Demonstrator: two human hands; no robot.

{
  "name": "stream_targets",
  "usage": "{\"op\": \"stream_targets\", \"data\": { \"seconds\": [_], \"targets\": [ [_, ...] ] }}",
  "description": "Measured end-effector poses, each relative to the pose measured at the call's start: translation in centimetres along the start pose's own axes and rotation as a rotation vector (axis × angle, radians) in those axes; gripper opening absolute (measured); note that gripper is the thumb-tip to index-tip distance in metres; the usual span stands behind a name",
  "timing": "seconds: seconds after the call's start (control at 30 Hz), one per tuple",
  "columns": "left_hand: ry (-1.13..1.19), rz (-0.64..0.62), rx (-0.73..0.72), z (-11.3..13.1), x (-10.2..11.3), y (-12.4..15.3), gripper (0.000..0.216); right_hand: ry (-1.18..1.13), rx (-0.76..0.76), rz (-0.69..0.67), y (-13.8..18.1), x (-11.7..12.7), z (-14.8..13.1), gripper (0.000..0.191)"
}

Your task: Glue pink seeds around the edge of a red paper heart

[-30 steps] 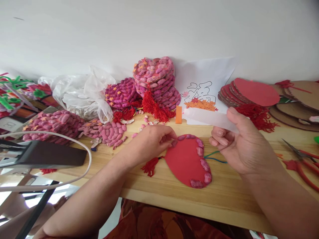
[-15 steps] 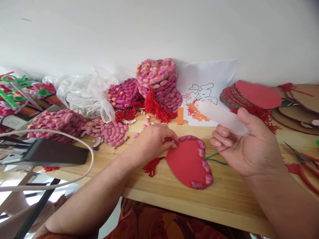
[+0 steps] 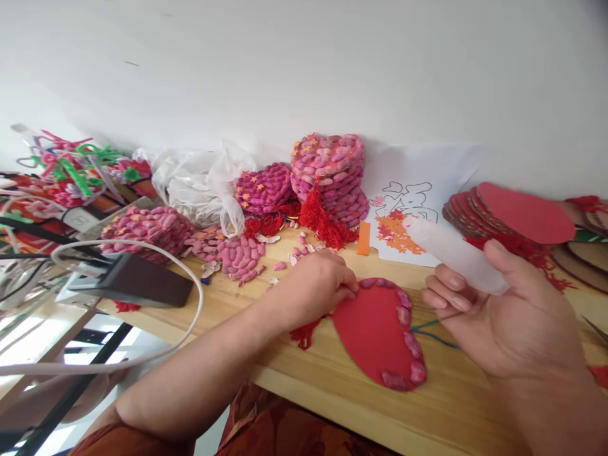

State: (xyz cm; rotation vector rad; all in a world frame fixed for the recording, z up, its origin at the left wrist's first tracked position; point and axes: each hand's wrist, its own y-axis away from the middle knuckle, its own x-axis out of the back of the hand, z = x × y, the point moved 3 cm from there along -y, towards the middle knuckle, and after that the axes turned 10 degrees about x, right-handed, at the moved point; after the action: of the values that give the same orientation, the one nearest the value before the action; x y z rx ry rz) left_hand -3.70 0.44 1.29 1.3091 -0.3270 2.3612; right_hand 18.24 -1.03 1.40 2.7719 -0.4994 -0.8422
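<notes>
A red heart-shaped board [image 3: 368, 335] lies on the table with pink-purple peanut shells [image 3: 412, 344] along its top and right edges. At its upper left edge my left hand [image 3: 320, 285] is closed, thumb and fingertips pressed together; whatever is between them is hidden. My right hand [image 3: 513, 310], raised over the right side, grips a whitish squeeze bottle [image 3: 458, 253], apparently glue, its narrow end aimed left and away from the heart. A red tassel [image 3: 304, 334] lies by the heart's left side, partly behind my left wrist. Green and blue cords [image 3: 434, 335] come out on the right.
Behind stand shell-covered stacks [image 3: 327, 177], a plastic bag [image 3: 199, 187], loose shells [image 3: 242, 256] and a paper [image 3: 422, 161] with orange stars [image 3: 399, 234]. Red boards [image 3: 527, 212] lean at right, scissors [image 3: 593, 329] below them. A black power strip [image 3: 142, 278] and white cable [image 3: 202, 297] are left.
The camera has turned, so the scene sits lower and further right. My left hand stays at the heart's edge, and my right hand still holds the bottle.
</notes>
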Motion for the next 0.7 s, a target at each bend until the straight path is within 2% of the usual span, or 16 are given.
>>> {"op": "stream_targets", "data": {
  "seconds": [0.3, 0.7],
  "targets": [
    [-0.161, -0.047, -0.028, 0.53, -0.02, -0.09, 0.015, 0.054, -0.018, 0.019, -0.5, 0.57, 0.28, 0.03],
    [-0.265, -0.037, -0.081, 0.45, -0.26, 0.1, 0.018, 0.084, 0.079, -0.036, -0.69, 0.28, 0.1, 0.032]
  ]
}}
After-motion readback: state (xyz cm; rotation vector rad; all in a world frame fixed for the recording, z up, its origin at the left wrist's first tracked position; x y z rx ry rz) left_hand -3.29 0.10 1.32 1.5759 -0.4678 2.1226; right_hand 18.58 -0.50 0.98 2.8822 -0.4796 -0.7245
